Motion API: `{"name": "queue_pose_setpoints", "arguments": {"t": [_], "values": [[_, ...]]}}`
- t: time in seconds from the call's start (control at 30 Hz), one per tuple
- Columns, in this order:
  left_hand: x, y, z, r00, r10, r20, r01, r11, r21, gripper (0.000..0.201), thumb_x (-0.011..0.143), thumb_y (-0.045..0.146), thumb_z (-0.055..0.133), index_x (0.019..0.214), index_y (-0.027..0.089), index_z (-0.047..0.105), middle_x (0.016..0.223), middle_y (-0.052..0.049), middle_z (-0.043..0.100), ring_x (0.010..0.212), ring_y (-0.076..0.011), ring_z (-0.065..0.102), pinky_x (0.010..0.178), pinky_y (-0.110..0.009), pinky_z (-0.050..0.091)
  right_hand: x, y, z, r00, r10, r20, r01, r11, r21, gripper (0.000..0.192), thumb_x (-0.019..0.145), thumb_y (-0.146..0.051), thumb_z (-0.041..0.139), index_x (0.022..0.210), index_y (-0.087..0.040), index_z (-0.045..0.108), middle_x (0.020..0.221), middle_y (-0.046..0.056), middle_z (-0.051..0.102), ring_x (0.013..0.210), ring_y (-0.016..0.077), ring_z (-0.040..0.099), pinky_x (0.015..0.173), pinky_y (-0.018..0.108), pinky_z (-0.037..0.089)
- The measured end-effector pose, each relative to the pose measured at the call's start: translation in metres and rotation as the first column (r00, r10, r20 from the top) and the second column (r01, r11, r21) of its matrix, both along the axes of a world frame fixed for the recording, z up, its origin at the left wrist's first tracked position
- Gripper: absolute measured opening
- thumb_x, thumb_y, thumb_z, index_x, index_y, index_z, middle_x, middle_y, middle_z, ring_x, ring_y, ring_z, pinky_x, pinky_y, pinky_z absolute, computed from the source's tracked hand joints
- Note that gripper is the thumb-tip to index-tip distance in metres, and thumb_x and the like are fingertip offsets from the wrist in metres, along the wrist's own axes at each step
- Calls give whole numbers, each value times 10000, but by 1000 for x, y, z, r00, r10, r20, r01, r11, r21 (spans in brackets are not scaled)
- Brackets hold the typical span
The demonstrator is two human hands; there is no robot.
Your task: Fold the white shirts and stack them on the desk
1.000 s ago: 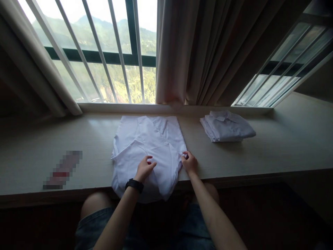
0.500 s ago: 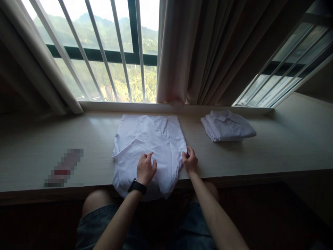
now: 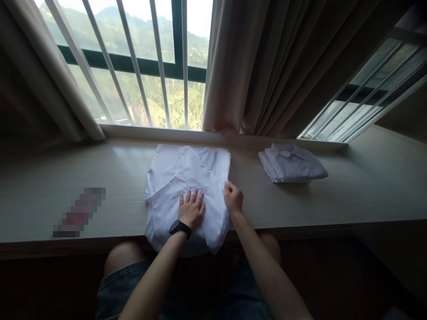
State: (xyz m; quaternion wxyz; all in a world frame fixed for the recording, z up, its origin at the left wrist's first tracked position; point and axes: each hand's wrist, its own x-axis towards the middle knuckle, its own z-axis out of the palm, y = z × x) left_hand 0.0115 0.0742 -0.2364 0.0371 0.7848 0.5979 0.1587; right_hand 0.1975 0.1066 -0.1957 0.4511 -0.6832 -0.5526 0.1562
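A white shirt (image 3: 180,178), partly folded, lies in front of me and hangs a little over the near edge of the table. My left hand (image 3: 191,209), with a black watch (image 3: 180,228) on its wrist, rests flat on the middle of the cloth with its fingers spread. At the right side of the shirt, my right hand (image 3: 234,198) pinches the cloth's edge between thumb and fingers. The underside of the shirt is hidden.
To the right at the back sits a stack of folded white shirts (image 3: 293,162) on the pale table (image 3: 126,164). A pixelated flat item (image 3: 80,213) lies on the left. Curtains (image 3: 227,89) and a barred window (image 3: 133,66) stand behind.
My left hand has gone from half-curled fingers to lying flat on the shirt. My right hand has moved slightly left and up, drawing the shirt's right edge inward.
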Motion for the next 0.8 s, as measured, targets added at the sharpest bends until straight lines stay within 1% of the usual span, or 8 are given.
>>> {"name": "queue_pose_setpoints", "arguments": {"t": [0.1,0.17,0.3,0.37,0.5,0.63,0.73,0.8], "values": [[0,0,0,1000,13,11,-13,1000,-3,538,979,399,389,1500,281,458,1608,-74,364,1503,-335,251,1213,-597,119,-44,3,2,984,133,119,-139,989,42,432,969,-304,401,1293,-169,653,1347,129,630,1262,275,564,1079,406,415],[-2,2,-2,1000,2,13,-2,1000,-21,564,967,365,409,1522,262,425,1595,-87,385,1501,-337,257,1215,-593,116,-69,6,-3,944,268,193,-267,963,-34,415,941,-229,453,1305,-166,640,1416,128,577,1340,282,501,1144,451,356],[-6,3,-4,999,-43,-3,43,998,-40,590,943,296,444,1528,217,417,1572,-116,418,1510,-340,240,1222,-578,98,-86,0,-14,799,570,192,-536,820,-201,395,894,-211,533,1267,-166,654,1419,119,575,1354,264,498,1157,436,371],[-6,2,-3,999,-32,10,32,999,-30,542,955,312,425,1485,207,480,1575,-105,414,1501,-344,256,1221,-576,119,-74,-17,-18,837,517,180,-501,856,-126,431,902,-218,497,1306,-147,629,1458,126,535,1399,254,452,1185,432,349],[-1,-1,2,996,31,81,-32,999,10,596,963,325,405,1532,147,388,1542,-129,454,1478,-340,296,1217,-571,157,-28,-74,-31,981,188,45,-185,981,-53,491,857,-323,561,1311,-145,617,1375,162,590,1283,294,560,1085,461,472],[1,-5,9,993,14,113,-18,999,37,680,962,283,423,1604,249,205,1516,-119,477,1478,-336,297,1191,-611,175,-4,-130,-39,977,96,-189,-135,970,-202,515,804,-405,620,1263,-172,627,1151,125,707,971,255,706,828,380,598],[1,-6,10,994,-50,93,46,998,48,646,963,234,418,1575,372,265,1487,-88,502,1468,-327,317,1164,-643,192,-8,-148,-35,980,86,-182,-128,964,-235,495,774,-412,651,1211,-181,654,1056,100,732,921,247,709,834,358,577],[1,-6,8,993,-78,88,73,995,60,637,962,211,414,1564,380,292,1460,-89,525,1445,-317,359,1156,-635,211,-15,-151,-31,991,50,-125,-83,959,-273,457,754,-413,669,1150,-186,676,968,88,737,866,248,703,807,349,557]]}}
